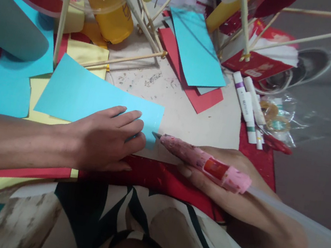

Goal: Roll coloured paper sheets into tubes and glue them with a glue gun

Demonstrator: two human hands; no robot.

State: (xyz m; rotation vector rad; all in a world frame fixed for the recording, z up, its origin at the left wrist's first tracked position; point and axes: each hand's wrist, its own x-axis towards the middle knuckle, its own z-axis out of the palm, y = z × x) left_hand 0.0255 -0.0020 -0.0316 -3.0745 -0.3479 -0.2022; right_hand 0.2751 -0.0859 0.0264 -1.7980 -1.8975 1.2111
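Observation:
My left hand (106, 137) lies on a light blue sheet of paper (95, 87), fingers spread, pressing it near its right end. My right hand (224, 170) is wrapped round a pink glue gun (194, 154) with smears on its body; a translucent glue stick (284, 209) runs out of its rear. The dark nozzle tip is over or against the right edge of the blue sheet, which I cannot tell apart. Small faint marks show on the paper near the nozzle. Part of my right hand's fingers is hidden by the glue gun.
A frame of wooden sticks (122, 59) stands behind the sheet. Blue strips (197, 49) and red paper (203, 100) lie at the back. White markers (244, 105), a plastic bag with tape rolls (280, 122) and a red box (258, 65) are right. A grey-blue paper roll (11, 22) is left.

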